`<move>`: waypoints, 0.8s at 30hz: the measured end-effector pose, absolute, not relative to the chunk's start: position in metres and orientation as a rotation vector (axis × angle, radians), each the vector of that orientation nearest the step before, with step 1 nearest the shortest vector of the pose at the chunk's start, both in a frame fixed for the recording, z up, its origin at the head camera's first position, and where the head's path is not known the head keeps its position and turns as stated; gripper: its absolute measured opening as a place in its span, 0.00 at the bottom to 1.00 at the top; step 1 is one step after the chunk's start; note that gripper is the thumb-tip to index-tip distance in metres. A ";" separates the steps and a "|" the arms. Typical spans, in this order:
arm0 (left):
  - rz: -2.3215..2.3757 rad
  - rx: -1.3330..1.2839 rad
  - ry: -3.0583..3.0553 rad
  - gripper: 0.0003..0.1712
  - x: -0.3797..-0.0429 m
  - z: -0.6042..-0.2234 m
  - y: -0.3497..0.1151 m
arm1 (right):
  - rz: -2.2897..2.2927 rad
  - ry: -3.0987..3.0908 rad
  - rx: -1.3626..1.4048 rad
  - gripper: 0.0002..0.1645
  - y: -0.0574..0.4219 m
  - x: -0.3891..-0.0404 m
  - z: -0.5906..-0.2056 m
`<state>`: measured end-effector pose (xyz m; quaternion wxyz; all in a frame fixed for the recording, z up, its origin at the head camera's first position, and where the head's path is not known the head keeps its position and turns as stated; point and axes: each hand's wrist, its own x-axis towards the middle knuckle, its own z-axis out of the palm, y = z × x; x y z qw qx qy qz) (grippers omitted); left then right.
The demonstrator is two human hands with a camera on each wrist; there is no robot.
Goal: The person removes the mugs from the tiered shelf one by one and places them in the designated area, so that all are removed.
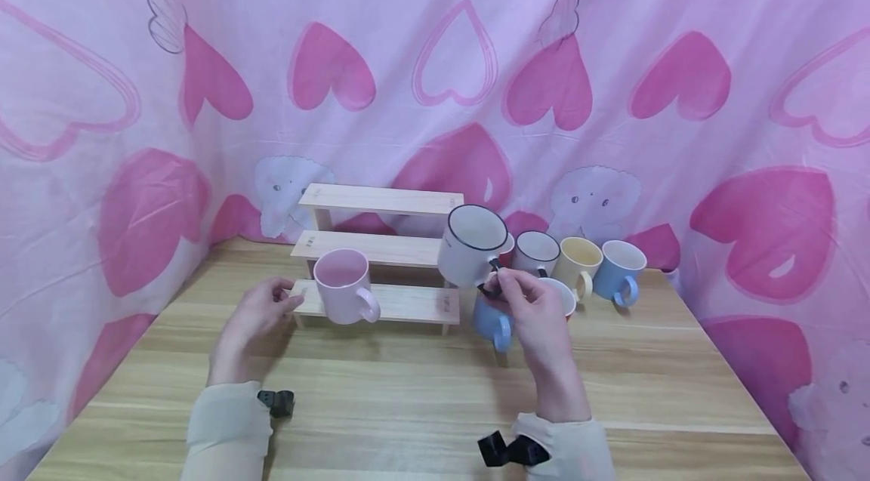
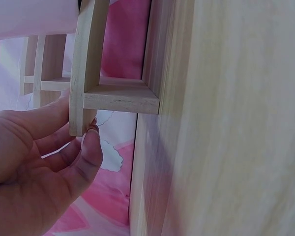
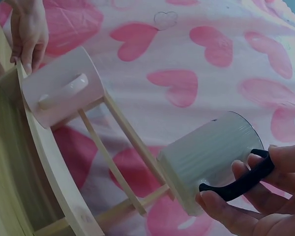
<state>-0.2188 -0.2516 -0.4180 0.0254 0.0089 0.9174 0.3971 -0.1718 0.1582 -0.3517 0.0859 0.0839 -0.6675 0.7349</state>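
My right hand [image 1: 540, 315] pinches the black handle [image 3: 241, 182] of a white mug [image 3: 211, 152] with a dark rim, holding it up near the right side of a three-step wooden shelf [image 1: 401, 303]. A pink mug [image 1: 343, 288] stands on the lowest step, toward the left, its handle pointing right. My left hand [image 1: 261, 307] is at the left end of that same step. In the left wrist view, the left hand [image 2: 44, 167] grips the board's end [image 2: 77, 110] between thumb and fingers.
Right of the shelf stand several mugs: a blue mug [image 1: 488, 321] behind my right hand, a white mug with a dark rim [image 1: 533, 253], a yellow mug [image 1: 576, 262] and another blue mug [image 1: 617, 269]. Others are partly hidden. A heart-printed pink curtain [image 1: 435, 50] hangs behind the wooden table [image 1: 408, 405].
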 end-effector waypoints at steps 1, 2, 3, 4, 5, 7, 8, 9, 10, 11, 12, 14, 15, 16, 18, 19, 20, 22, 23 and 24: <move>1.229 0.027 2.838 0.28 -0.219 -0.418 -0.252 | 2.193 -1.980 0.240 0.15 0.159 -0.172 -0.351; 1.231 0.030 2.842 0.28 -0.219 -0.418 -0.252 | 2.191 -1.971 0.225 0.15 0.161 -0.172 -0.351; 1.230 0.036 2.846 0.28 -0.218 -0.418 -0.253 | 2.183 -1.968 0.209 0.15 0.162 -0.171 -0.351; 1.222 0.035 2.854 0.28 -0.218 -0.418 -0.253 | 2.177 -1.963 0.193 0.15 0.164 -0.171 -0.350; 1.213 0.035 2.859 0.27 -0.218 -0.418 -0.252 | 2.173 -1.954 0.176 0.16 0.166 -0.171 -0.350; 1.211 0.033 2.857 0.27 -0.219 -0.419 -0.252 | 2.157 -1.942 0.143 0.17 0.171 -0.170 -0.349; 1.203 0.028 2.858 0.27 -0.219 -0.419 -0.252 | 2.152 -1.936 0.128 0.18 0.174 -0.170 -0.349; 1.195 0.024 2.860 0.27 -0.219 -0.419 -0.251 | 2.145 -1.933 0.118 0.19 0.177 -0.169 -0.348; 1.192 0.018 2.853 0.28 -0.219 -0.418 -0.251 | 2.138 -1.933 0.102 0.20 0.181 -0.168 -0.348; 1.191 0.016 2.848 0.28 -0.220 -0.418 -0.251 | 2.127 -1.931 0.092 0.20 0.184 -0.167 -0.347; 1.186 0.011 2.847 0.28 -0.220 -0.417 -0.251 | 2.123 -1.927 0.088 0.21 0.188 -0.167 -0.347; 1.168 0.005 2.856 0.29 -0.221 -0.417 -0.251 | 2.114 -1.907 0.079 0.21 0.194 -0.166 -0.347; 1.164 0.006 2.859 0.29 -0.221 -0.417 -0.251 | 2.107 -1.905 0.067 0.21 0.198 -0.166 -0.347; 1.164 0.003 2.858 0.29 -0.221 -0.417 -0.251 | 2.106 -1.898 0.058 0.22 0.201 -0.165 -0.347; 1.161 0.005 2.868 0.28 -0.221 -0.418 -0.251 | 2.104 -1.879 0.045 0.21 0.206 -0.165 -0.347; 1.167 0.006 2.867 0.28 -0.221 -0.418 -0.251 | 2.096 -1.872 0.035 0.21 0.209 -0.165 -0.348; 1.171 0.007 2.866 0.28 -0.221 -0.419 -0.252 | 2.084 -1.871 0.020 0.21 0.212 -0.165 -0.348; 1.175 0.007 2.864 0.28 -0.221 -0.419 -0.252 | 2.053 -1.864 -0.007 0.21 0.218 -0.165 -0.350; 1.174 0.007 2.864 0.28 -0.221 -0.419 -0.252 | 2.040 -1.856 -0.019 0.21 0.221 -0.165 -0.350; 1.173 0.006 2.863 0.28 -0.221 -0.419 -0.252 | 2.028 -1.851 -0.032 0.21 0.224 -0.165 -0.351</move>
